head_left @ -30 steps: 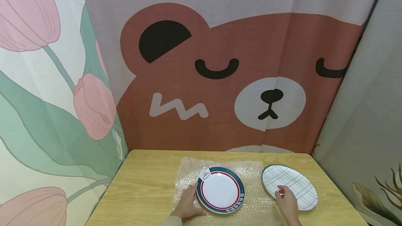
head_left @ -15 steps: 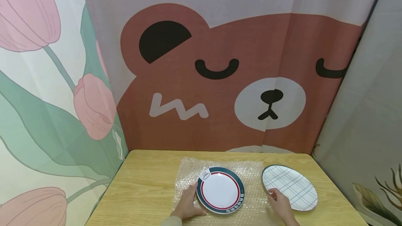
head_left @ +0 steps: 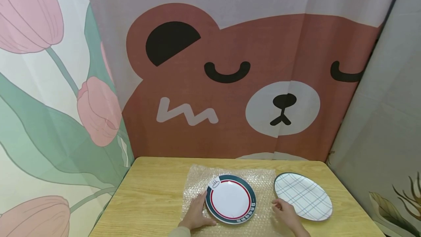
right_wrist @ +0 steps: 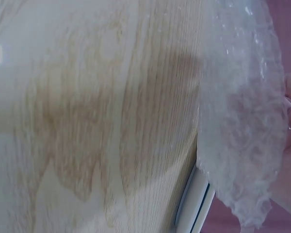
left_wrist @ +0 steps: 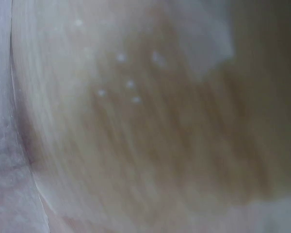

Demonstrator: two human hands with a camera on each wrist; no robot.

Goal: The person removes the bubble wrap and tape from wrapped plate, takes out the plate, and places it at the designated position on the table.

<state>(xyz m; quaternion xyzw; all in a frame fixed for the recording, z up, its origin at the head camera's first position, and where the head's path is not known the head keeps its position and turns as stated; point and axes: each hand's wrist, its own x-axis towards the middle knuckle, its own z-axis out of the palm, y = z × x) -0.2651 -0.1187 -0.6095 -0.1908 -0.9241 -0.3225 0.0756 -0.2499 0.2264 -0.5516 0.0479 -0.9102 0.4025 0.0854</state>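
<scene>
A round white plate [head_left: 231, 199] with a dark green rim and a red ring lies on a sheet of bubble wrap [head_left: 264, 185] in the head view. At the plate's left edge rests my left hand [head_left: 196, 213], fingers extended along the rim and thumb spread below it. My right hand [head_left: 285, 213] pinches the right side of the bubble wrap, just left of an oval plaid plate [head_left: 306, 197]. In the right wrist view the raised wrap [right_wrist: 242, 111] partly covers that hand. The left wrist view is blurred and shows mostly tabletop.
The oval plate stands close beside the right forearm. Under everything is a wooden table [head_left: 154, 193]. A curtain with a bear print [head_left: 184, 134] hangs at its back edge, and a tulip-print curtain [head_left: 59, 127] hangs on the left.
My right hand has moved left, from over the oval plate to its left edge, drawing the wrap's side along. The left hand and both plates stay in place.
</scene>
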